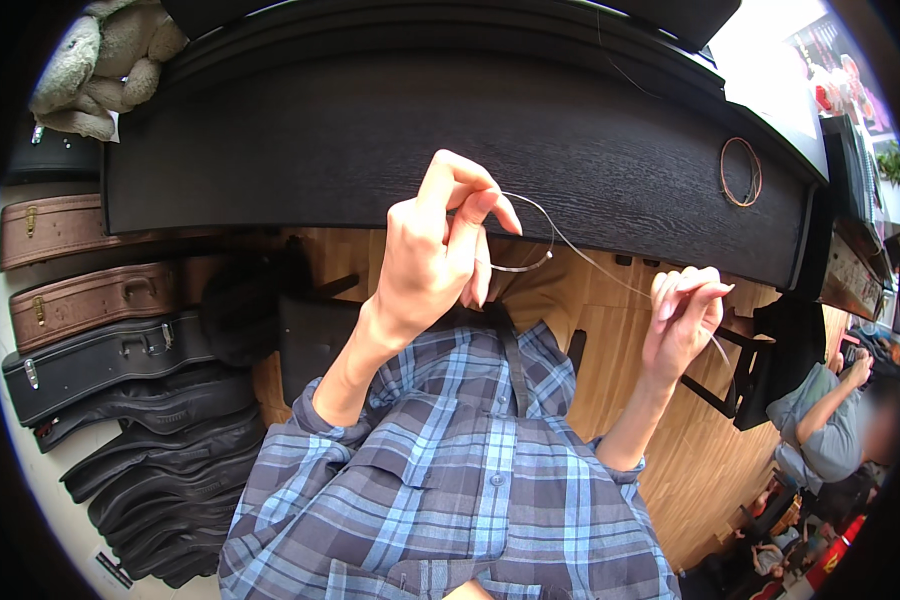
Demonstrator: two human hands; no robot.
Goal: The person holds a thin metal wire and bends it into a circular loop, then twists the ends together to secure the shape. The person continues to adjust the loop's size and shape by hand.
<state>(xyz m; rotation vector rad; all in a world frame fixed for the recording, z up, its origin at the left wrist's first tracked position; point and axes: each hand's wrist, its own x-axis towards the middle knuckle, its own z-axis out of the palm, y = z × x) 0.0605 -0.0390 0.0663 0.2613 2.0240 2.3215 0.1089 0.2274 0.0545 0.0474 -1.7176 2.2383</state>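
Note:
A thin silvery guitar string (549, 256) is stretched loosely between my two hands, in front of the near edge of a black table. My left hand (432, 240) is closed, thumb and fingertips pinching the string, and a short curved length with a small bright end sticks out below the fingers. Farther right and lower, my right hand (684, 315) pinches the string between thumb and fingers, and a tail of it hangs below that hand. A coiled copper-coloured string (740, 172) lies on the right part of the table.
The black table (300, 140) spans the far side. A plush toy (105, 65) sits at the far left. Brown and black instrument cases (120, 300) stand along the left, with soft black bags (170, 480) nearer. At right are a black stool (730, 370) and another person (830, 420).

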